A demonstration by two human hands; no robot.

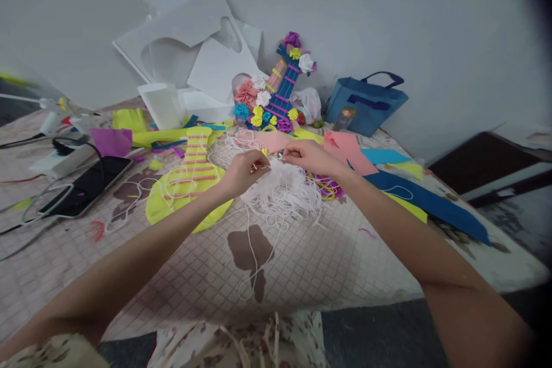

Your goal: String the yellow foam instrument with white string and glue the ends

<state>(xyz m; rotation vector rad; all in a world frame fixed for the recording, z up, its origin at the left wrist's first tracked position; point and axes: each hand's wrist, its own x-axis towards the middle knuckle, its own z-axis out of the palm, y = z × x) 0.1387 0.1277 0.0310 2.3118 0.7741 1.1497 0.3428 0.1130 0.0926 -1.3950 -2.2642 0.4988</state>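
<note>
My left hand (244,171) and my right hand (308,158) meet over a tangled bundle of white string (282,195) on the bed. Both hands have their fingers pinched on strands at the top of the bundle. Loose strands trail down toward me across the patterned sheet (207,264). Just left of my left hand lies a yellow guitar-shaped cutout (190,181) with pink strips across it.
A blue, pink and flower-decorated paper guitar (278,89) leans on the wall beside white cut foam boards (202,40). A blue bag (366,100), pink, blue and yellow paper sheets (388,169), a phone (88,184), cables and a white cup (164,104) surround the work spot.
</note>
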